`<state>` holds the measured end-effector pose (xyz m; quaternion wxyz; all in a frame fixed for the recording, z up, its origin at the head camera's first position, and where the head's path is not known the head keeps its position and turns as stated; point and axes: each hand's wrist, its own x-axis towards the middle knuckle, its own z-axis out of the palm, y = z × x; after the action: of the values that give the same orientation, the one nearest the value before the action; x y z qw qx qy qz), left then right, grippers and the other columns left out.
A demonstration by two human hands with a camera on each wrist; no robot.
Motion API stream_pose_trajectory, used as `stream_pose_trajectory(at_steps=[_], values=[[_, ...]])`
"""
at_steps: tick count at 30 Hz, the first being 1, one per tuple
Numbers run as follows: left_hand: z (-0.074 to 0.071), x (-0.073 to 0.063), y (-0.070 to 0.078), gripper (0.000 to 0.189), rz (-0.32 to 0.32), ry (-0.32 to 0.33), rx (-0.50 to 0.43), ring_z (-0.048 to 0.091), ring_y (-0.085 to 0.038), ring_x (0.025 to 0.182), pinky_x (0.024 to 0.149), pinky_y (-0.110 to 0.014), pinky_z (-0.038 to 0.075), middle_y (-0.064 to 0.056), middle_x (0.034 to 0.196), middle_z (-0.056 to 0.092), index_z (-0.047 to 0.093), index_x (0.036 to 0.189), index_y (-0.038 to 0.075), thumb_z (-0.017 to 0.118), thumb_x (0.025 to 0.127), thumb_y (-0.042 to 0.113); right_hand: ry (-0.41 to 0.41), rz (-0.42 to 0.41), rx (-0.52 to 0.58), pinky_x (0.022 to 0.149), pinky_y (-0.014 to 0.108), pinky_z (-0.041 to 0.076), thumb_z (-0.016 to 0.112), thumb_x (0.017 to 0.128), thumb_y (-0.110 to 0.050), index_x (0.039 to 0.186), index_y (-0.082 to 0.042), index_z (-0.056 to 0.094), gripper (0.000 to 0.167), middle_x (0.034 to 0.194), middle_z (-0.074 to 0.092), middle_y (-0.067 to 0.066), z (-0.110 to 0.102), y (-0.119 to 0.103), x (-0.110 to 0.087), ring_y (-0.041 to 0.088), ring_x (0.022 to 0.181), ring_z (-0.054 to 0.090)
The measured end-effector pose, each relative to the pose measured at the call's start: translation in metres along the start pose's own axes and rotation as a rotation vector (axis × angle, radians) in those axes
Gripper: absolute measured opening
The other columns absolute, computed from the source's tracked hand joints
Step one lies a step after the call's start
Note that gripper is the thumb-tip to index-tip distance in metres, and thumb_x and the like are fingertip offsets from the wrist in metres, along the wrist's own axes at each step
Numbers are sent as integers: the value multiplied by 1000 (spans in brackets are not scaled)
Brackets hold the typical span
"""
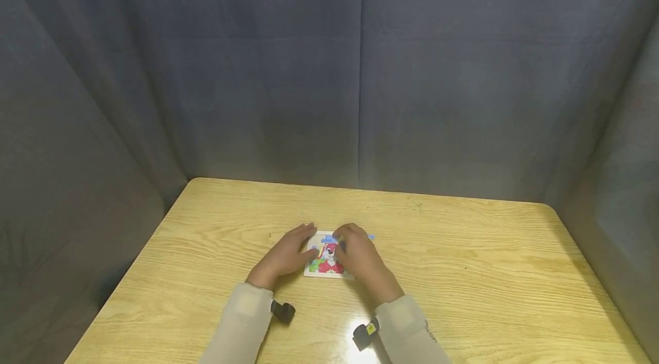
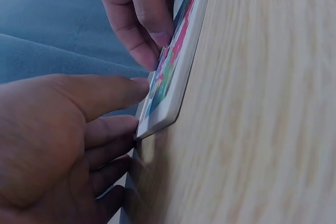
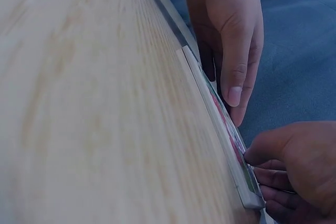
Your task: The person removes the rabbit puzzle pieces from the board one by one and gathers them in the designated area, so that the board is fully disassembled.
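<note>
A small picture jigsaw puzzle [image 1: 325,266] in a pale frame lies flat on the table, showing a red and white cartoon animal. My left hand [image 1: 290,251] rests at its left edge, fingers fairly straight along the side and thumb over the picture. From the right, my right hand [image 1: 358,254] covers part of the puzzle with its fingers bent down. Its thumb and forefinger pinch at a jigsaw piece [image 1: 341,240] near the top, mostly hidden by the fingers. Another blue bit [image 1: 371,236] shows just beyond the right hand. In the left wrist view, the right fingertips meet the picture surface.
The wood-grain table [image 1: 489,272] stretches around the puzzle on all sides. Dark grey curtains [image 1: 257,78] hang behind it and along both sides. Each sleeved wrist carries a small black camera mount [image 1: 283,312].
</note>
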<state>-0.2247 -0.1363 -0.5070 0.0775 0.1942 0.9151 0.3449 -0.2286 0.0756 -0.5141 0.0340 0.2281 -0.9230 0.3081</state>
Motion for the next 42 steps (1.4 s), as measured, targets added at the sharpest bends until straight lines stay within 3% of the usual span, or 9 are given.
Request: stream_pose_trajectory(at_steps=[9, 18, 28, 42], values=[[5, 3, 6, 67, -47, 3, 51, 22, -37, 144, 111, -60, 23, -14, 155, 32, 42, 145, 3, 64, 93, 38, 1, 19, 13, 99, 51, 45, 64, 90, -12, 116, -3, 65, 27, 131, 55, 15, -3, 0, -3, 39, 124, 49], [12, 5, 12, 67, -106, 48, 89, 27, -36, 142, 111, -56, 27, -14, 154, 35, 45, 143, 5, 69, 89, 38, -11, 46, 31, 98, 53, 46, 63, 90, -11, 116, -4, 65, 28, 131, 54, 15, -3, 0, -3, 40, 124, 48], [15, 6, 9, 67, -117, 78, 87, 30, -37, 141, 111, -53, 30, -14, 151, 39, 49, 141, 5, 72, 87, 37, 10, -35, -52, 93, 48, 50, 65, 88, -7, 115, 2, 63, 28, 126, 55, 18, -1, -4, -4, 39, 119, 51], [14, 4, 10, 67, -127, 85, 80, 32, -36, 139, 109, -53, 32, -14, 150, 40, 49, 140, 5, 73, 86, 36, 35, 37, -102, 84, 38, 54, 68, 84, -13, 111, -3, 64, 29, 123, 56, 12, 9, -3, 1, 28, 108, 54]])
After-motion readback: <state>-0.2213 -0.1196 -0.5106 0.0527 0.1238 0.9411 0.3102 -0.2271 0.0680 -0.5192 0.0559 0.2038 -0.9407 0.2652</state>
